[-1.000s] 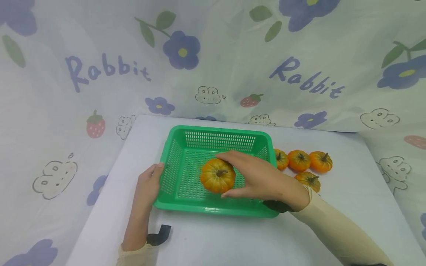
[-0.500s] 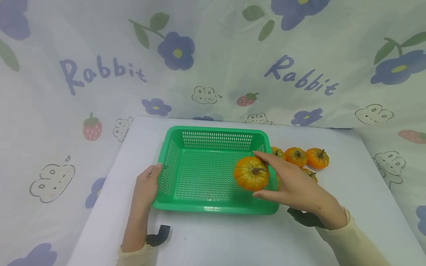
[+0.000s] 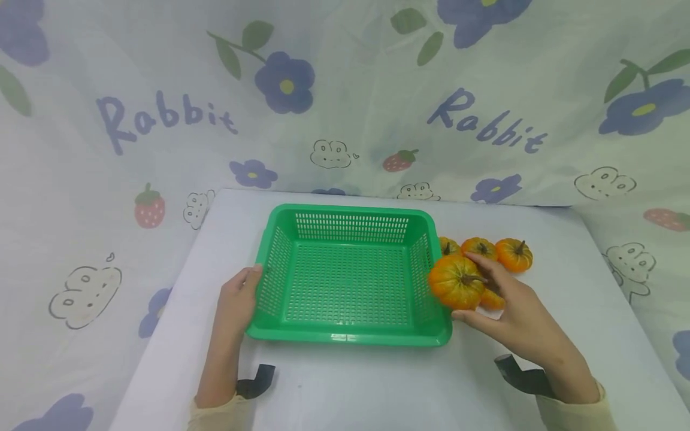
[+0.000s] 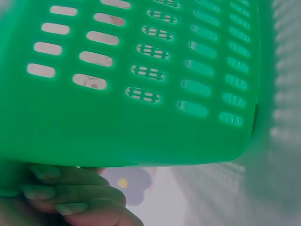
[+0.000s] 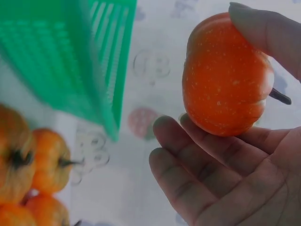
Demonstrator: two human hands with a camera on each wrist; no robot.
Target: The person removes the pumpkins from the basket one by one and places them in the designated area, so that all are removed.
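Note:
A small orange-and-green pumpkin (image 3: 457,282) is pinched between the thumb and fingers of my right hand (image 3: 520,311), held at the right rim of a green plastic basket (image 3: 347,338). In the right wrist view the pumpkin (image 5: 228,75) shows its smooth orange underside, raised off the table. My left hand (image 3: 239,299) grips the basket's left rim. The left wrist view shows its fingers (image 4: 89,190) curled under the rim, beside the slotted wall (image 4: 141,127). No pumpkin lies inside the basket.
Several more pumpkins (image 3: 514,255) sit on the white table (image 3: 345,389) to the right of the basket, one partly hidden behind the held one. A patterned cloth (image 3: 345,90) hangs behind and beside the table. Dark straps (image 3: 525,377) circle both wrists.
My right hand has carried the pumpkin rightward, from over the basket's middle to its right rim. The left hand has kept its grip on the basket. The view has shifted slightly.

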